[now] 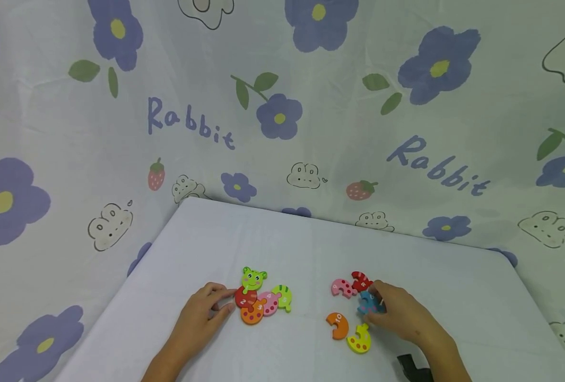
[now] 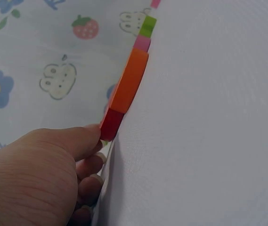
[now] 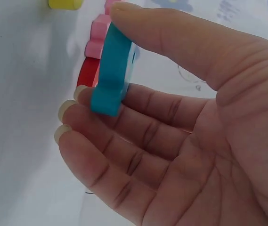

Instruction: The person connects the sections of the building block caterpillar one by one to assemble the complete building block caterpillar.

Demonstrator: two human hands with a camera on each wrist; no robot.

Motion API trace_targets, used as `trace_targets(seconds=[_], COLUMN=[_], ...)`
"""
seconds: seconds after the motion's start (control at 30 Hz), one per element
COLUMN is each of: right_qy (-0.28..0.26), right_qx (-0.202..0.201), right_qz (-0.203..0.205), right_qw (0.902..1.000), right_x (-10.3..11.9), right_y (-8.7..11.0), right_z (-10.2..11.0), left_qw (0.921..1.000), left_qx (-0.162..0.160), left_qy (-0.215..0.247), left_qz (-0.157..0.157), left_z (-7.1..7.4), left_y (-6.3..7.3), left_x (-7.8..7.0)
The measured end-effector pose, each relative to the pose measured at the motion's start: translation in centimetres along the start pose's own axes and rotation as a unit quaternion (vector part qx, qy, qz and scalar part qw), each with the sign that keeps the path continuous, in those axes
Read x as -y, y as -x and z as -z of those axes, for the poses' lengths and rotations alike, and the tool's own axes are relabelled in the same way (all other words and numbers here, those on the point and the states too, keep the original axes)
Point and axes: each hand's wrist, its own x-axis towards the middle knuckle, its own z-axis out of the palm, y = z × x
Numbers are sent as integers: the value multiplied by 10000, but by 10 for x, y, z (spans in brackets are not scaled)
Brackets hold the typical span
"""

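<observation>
My left hand (image 1: pixel 203 310) touches the left edge of a red puzzle piece (image 1: pixel 244 298) marked 2, thumb and index fingertips at its side. That piece joins a green smiling caterpillar head (image 1: pixel 252 279), an orange piece (image 1: pixel 252 314) marked 3, a pink piece (image 1: pixel 269 303) and a striped green piece (image 1: pixel 284 297). In the left wrist view, the thumb lies against the red piece (image 2: pixel 111 126). On the right side, my right hand (image 1: pixel 397 310) pinches a blue puzzle piece (image 1: pixel 368 303) between thumb and fingers. The right wrist view shows this blue piece (image 3: pixel 112 70) standing on edge.
Around the right hand lie a pink spotted piece (image 1: pixel 342 287), a red striped piece (image 1: pixel 360 281), an orange piece (image 1: pixel 338 325) marked 10 and a yellow spotted piece (image 1: pixel 360 339). A black object (image 1: pixel 413 367) is at the white table's (image 1: pixel 263 228) front. Patterned cloth (image 1: pixel 335 132) hangs behind.
</observation>
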Motion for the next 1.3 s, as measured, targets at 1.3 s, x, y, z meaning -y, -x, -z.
trace_targets(seconds=[1.3], right_qy=[-38], right_qx=[-212], right_qz=[414], right_qw=[9989], right_x=[20], right_y=[14], right_z=[-4], left_qw=[10000], left_qx=[-27], left_qy=[-12], left_qz=[-21], left_z=[-2], left_y=[0], left_x=[2])
